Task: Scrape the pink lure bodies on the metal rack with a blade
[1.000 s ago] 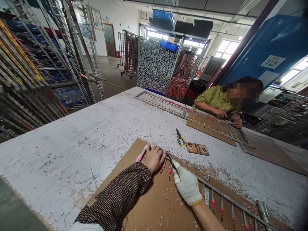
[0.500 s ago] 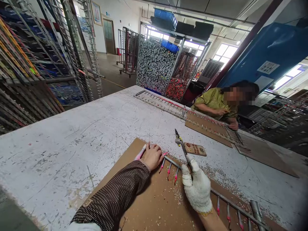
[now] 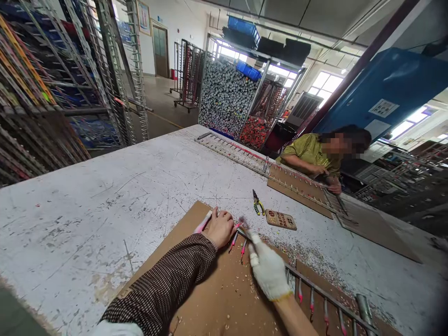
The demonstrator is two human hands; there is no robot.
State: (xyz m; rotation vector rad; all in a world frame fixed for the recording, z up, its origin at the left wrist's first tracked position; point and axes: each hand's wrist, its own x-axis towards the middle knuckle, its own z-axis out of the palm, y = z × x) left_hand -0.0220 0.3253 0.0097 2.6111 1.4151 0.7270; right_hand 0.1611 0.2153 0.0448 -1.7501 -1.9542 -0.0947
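My left hand [image 3: 221, 228], bare with a checked sleeve, grips one end of a metal rack [image 3: 324, 285] with short prongs coated pink and grey. A pink-and-white end piece [image 3: 204, 222] sticks out beside its fingers. In a white knitted glove, my right hand [image 3: 269, 269] is closed around the shaft of a knob-headed metal tool [image 3: 242, 222]. The tool's head is smeared by motion and lies near the rack, close to my left fingers. Under the rack lies a brown board [image 3: 224, 298] sprinkled with pale chips.
Yellow-and-black pliers [image 3: 258, 203] and a printed wooden tag [image 3: 280, 219] lie beyond my hands on the white table [image 3: 140, 186]. Across it, a co-worker [image 3: 304, 151] leans over another pronged rack [image 3: 238, 151]. Tall racks [image 3: 122, 70] stand at the left.
My right hand has moved left and slightly down along the rack with the tool. The tool's head has dropped towards my left hand, uncovering the pliers. My left hand stays in place.
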